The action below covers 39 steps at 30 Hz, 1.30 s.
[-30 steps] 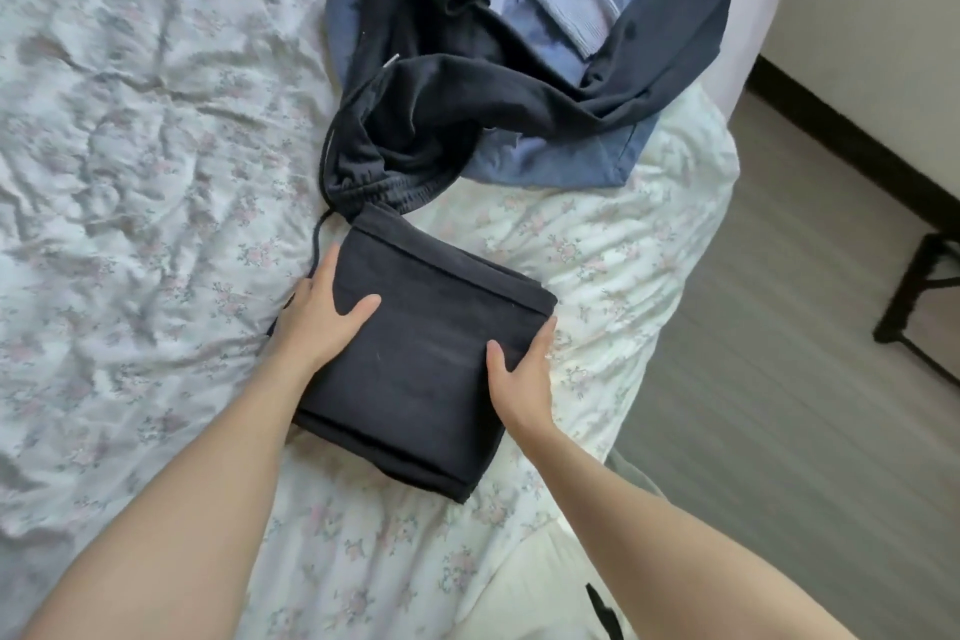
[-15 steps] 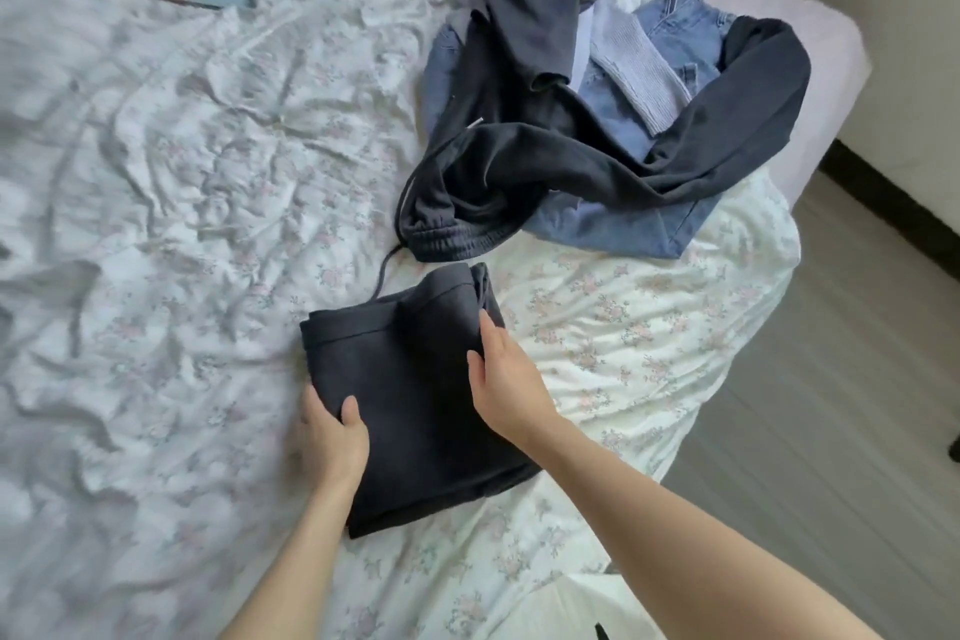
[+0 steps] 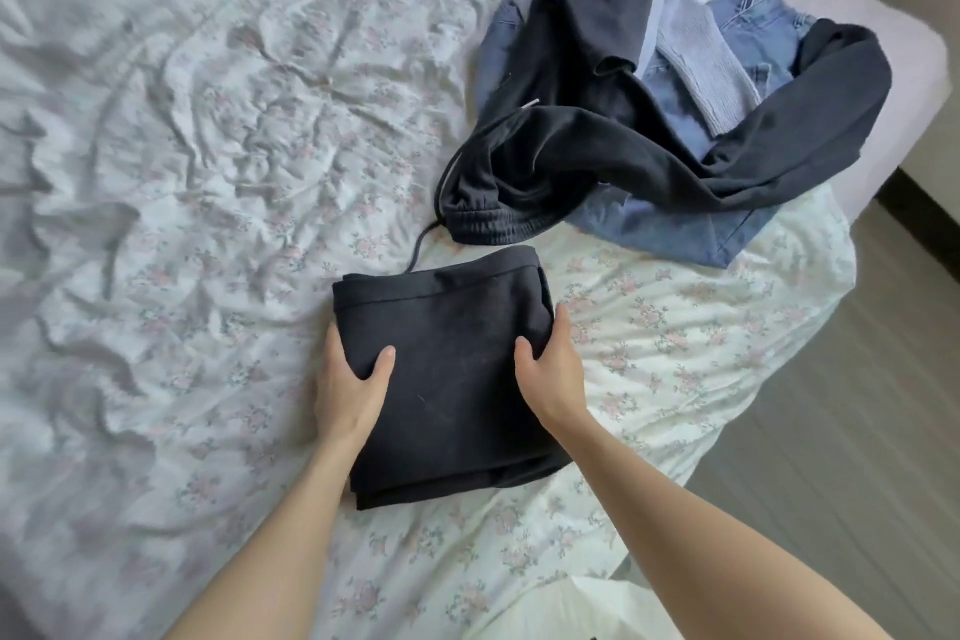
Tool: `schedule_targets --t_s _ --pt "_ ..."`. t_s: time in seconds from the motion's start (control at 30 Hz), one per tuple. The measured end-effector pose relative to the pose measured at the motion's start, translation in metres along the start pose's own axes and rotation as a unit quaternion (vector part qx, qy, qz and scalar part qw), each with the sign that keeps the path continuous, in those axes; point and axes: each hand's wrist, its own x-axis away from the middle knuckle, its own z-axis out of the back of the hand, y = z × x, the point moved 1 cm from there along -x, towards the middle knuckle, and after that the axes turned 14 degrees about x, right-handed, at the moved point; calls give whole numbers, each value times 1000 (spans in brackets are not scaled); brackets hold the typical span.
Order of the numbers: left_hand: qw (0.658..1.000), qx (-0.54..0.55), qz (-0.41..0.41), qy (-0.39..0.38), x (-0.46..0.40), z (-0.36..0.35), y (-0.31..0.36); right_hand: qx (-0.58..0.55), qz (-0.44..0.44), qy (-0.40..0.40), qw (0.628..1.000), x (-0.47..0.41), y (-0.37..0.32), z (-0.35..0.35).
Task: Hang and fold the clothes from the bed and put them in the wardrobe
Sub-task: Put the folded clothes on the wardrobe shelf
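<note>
Hands bracket the folded black garment (image 3: 452,379) at bed-centre: left hand (image 3: 350,387) clasps its nine-o'clock edge, right hand (image 3: 550,369) its three-o'clock edge, thumbs on top. Soft, light, layered cloth likely sags, so scoop underneath; unfolded pile (image 3: 665,130) waits at one o'clock.
</note>
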Motion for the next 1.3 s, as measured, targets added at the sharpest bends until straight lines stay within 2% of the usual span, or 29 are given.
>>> schedule_targets --t_s 0.1,0.17,0.3,0.4,0.6,0.77,0.93,1.03,1.3 --pt "993 -99 -34 50 20 -6 16 101 81 62 990 16 -23 0" --pt "980 -167 -90 65 41 -15 30 161 142 91 972 25 -33 1" --pt "965 -188 -154 101 67 -8 59 181 191 91 960 38 -48 20" --pt "963 -172 -165 127 86 13 79 162 235 89 954 58 -62 38" --pt "943 -94 -203 247 166 80 109 106 357 82 925 133 -101 79" --pt "907 83 -194 363 251 151 104 15 448 63 892 218 -120 104" --pt "866 191 -202 415 335 226 91 -47 507 24 860 301 -145 108" --pt "841 193 -215 457 384 277 83 -81 549 -6 832 362 -166 96" --pt "782 83 -245 567 488 453 56 -186 603 -88 771 530 -246 18"
